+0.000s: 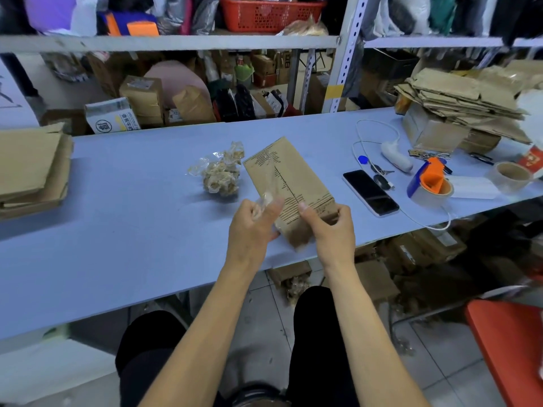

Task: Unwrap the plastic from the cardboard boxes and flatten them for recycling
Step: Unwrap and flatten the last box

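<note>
Flattened brown cardboard stack at table's left edge; crumpled clear plastic wad mid-table; left hand pinching glossy film; printed rectangular cardboard box above the near table edge, gripped by right hand; smooth black phone.

The near end of the cardboard box is hidden behind both hands (print on it too small to read). The flattened cardboard stack is cut by the left edge.
</note>
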